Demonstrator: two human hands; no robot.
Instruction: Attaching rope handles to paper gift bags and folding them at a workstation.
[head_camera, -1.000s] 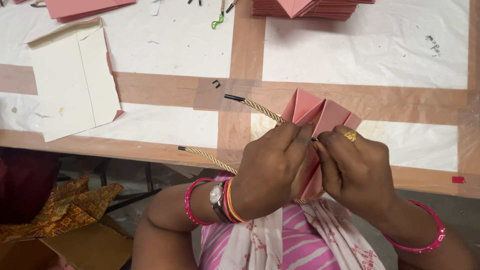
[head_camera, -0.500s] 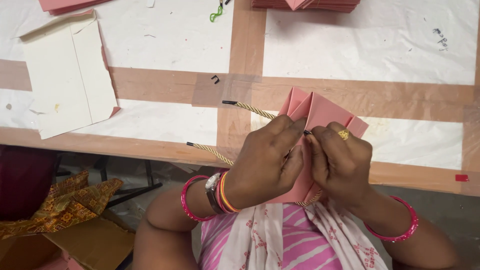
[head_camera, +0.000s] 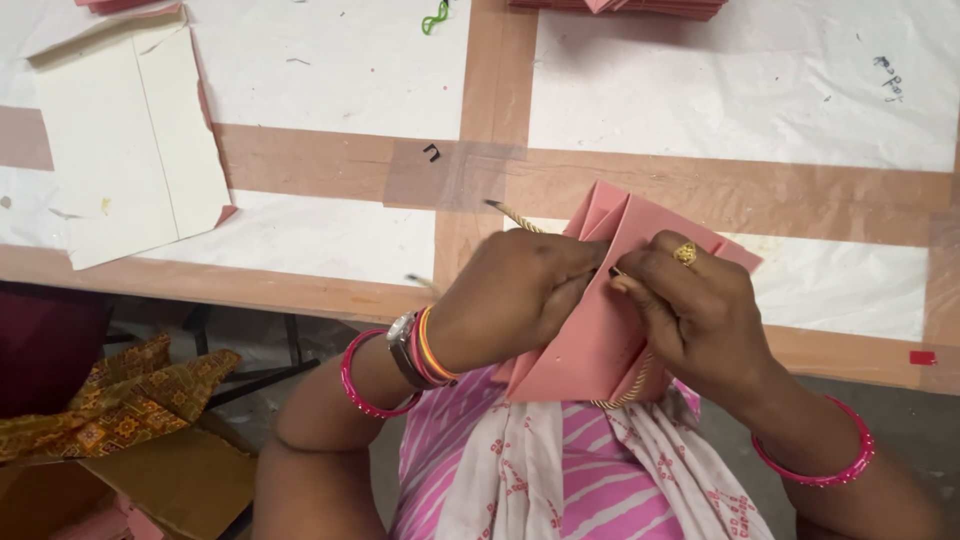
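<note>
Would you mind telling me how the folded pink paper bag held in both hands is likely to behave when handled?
The folded pink paper bag looks light and fairly stiff: it keeps sharp creases between the left hand and right hand. It would probably crumple if squeezed. Its twisted golden cord handle seems floppy.

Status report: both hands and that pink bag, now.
Left hand and right hand both pinching the pink paper bag at its upper edge. Gold cord pokes out the top. Nothing between hands and bag.

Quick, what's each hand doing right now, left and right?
Left hand: closed, fingers pinching the pink paper bag near its top fold.
Right hand: closed, gripping the same bag from the other side.
</note>
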